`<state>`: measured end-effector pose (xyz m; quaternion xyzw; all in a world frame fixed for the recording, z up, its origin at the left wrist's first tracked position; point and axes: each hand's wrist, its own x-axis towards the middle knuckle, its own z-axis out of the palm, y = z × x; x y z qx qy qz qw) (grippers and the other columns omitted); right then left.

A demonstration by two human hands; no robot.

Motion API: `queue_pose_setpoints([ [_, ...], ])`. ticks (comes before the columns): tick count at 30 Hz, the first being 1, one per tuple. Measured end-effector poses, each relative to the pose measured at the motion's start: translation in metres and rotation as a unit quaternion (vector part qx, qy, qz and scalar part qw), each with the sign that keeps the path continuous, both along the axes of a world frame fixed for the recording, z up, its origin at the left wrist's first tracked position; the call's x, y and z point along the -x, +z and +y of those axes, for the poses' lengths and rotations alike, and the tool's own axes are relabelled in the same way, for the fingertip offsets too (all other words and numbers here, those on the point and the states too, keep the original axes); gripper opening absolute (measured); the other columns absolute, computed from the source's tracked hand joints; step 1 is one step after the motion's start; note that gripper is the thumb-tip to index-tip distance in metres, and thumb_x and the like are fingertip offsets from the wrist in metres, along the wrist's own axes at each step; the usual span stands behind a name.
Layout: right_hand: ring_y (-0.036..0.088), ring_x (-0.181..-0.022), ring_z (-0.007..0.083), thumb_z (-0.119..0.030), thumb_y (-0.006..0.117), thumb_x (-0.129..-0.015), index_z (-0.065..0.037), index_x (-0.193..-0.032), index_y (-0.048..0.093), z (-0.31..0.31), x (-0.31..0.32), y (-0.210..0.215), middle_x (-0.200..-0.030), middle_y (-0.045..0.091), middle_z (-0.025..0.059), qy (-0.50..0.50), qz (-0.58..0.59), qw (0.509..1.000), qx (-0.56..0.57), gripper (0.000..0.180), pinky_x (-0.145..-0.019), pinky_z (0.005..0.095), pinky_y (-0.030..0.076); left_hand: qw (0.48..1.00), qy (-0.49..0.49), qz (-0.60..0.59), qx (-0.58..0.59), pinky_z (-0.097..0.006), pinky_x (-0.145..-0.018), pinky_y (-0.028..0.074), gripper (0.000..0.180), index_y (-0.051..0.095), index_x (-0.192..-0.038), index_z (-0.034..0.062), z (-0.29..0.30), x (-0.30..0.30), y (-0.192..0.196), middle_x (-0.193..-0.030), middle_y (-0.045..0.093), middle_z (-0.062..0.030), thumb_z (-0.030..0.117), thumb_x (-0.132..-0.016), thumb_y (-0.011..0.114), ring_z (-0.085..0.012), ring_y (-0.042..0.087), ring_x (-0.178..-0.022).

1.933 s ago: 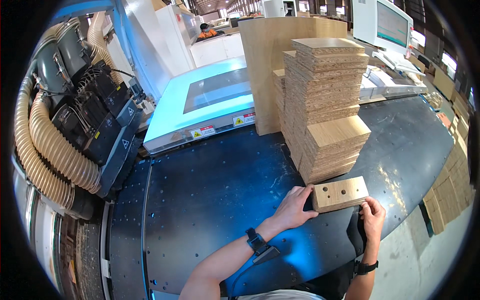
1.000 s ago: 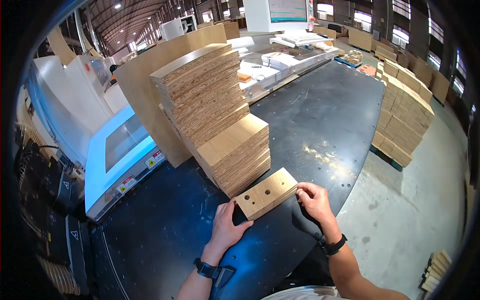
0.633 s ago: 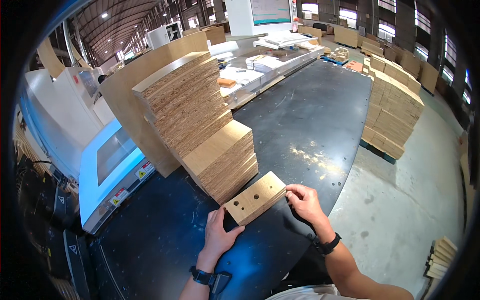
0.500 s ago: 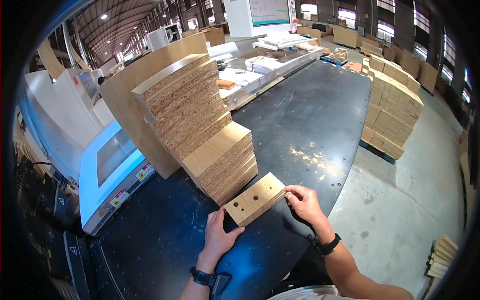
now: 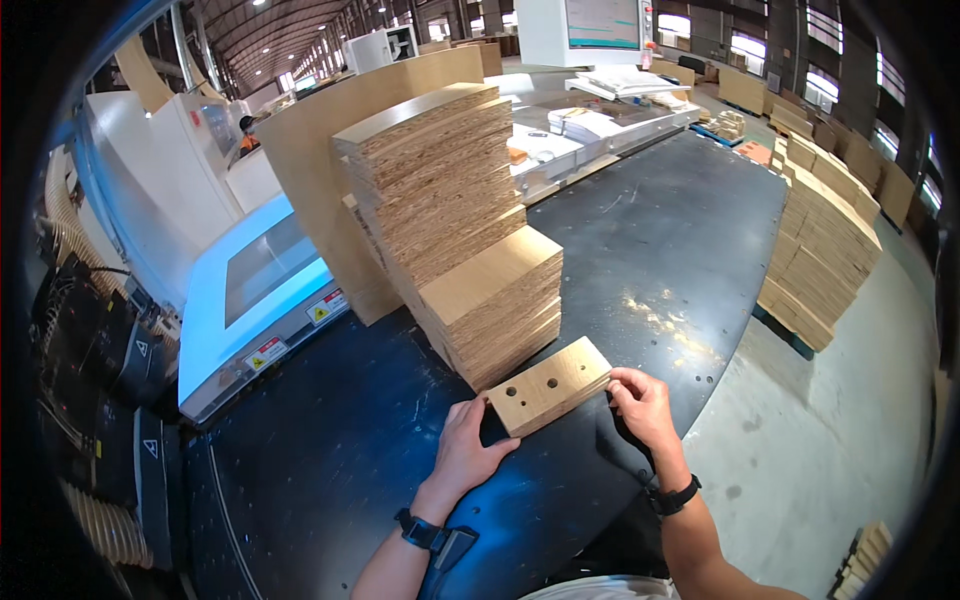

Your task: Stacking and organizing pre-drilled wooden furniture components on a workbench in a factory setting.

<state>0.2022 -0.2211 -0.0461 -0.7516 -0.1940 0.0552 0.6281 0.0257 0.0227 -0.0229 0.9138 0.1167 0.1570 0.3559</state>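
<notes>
A short stack of drilled particleboard pieces (image 5: 535, 398) lies on the black table in front of me. Its top face has a wood-grain finish with several round holes of different sizes. My left hand (image 5: 467, 445) grips the near left end, fingers along the end edge and thumb by the front corner. At the far right end, my right hand (image 5: 645, 403) pinches the pieces between thumb and fingers. Just behind stands a taller stepped pile of particleboard pieces (image 5: 490, 285), rough edges facing me. How many pieces my hands hold is hard to make out.
Sawdust lies on the black table (image 5: 640, 240). A large upright panel (image 5: 315, 180) stands behind the pile. To the left is a blue and white machine cover (image 5: 250, 310). A pallet stack of boards (image 5: 825, 245) stands on the floor at right. A monitor (image 5: 603, 25) rises at the back.
The whole scene has shifted right in the picture as my view turned left. Both hands keep their places at the ends of the short stack.
</notes>
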Motion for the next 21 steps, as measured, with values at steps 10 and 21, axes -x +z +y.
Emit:
queue_pose_setpoints([
  [10,0.066,-0.069,0.0078,-0.005,0.068,-0.097,0.003,-0.111,0.074,0.000,0.001,0.002,-0.083,0.072,0.0033,-0.002,0.013,1.000,-0.007,0.017,-0.062,0.0258,0.054,1.000,0.003,0.009,-0.005,-0.043,-0.111,0.044,0.081,0.051,-0.144,-0.0033,-0.001,0.000,-0.001,-0.132,0.061,-0.0206,0.026,-0.079,0.088,-0.0357,0.052,-0.129],
  [21,0.064,-0.067,0.0082,-0.006,0.066,-0.098,0.000,-0.113,0.073,-0.005,-0.008,-0.008,-0.085,0.070,0.0015,0.003,0.010,1.000,0.012,0.018,-0.057,0.0238,0.052,1.000,-0.012,-0.022,-0.003,-0.044,-0.112,0.044,0.087,0.046,-0.147,-0.0083,0.001,0.000,-0.005,-0.136,0.057,-0.0244,0.028,-0.080,0.088,-0.0385,0.051,-0.132],
])
